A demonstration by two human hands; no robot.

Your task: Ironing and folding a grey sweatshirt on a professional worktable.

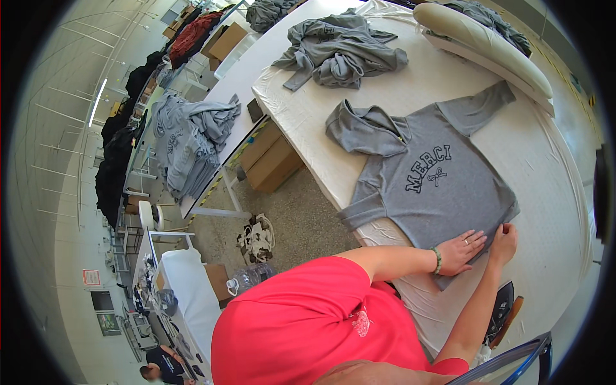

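Observation:
A grey hooded sweatshirt (449,186) lies spread on the white-covered table, its hood toward the far left and its hem nearest me. Dark outlined lettering and a small bow are printed on its chest. My left hand (459,253), with a green bracelet and a ring, rests flat on the fabric at the hem, fingers stretched out. Just right of it, my right hand (504,242) pinches the hem near its right corner. Beside my right forearm stands a dark iron (502,314) with a brown handle, partly hidden by the arm.
A crumpled grey garment (343,51) lies at the table's far end, by a padded pressing board (484,48). Left, a side table carries a stack of grey garments (189,144). Below are a cardboard box (273,160) and a plastic bottle (250,278). A co-worker (163,364) is at lower left.

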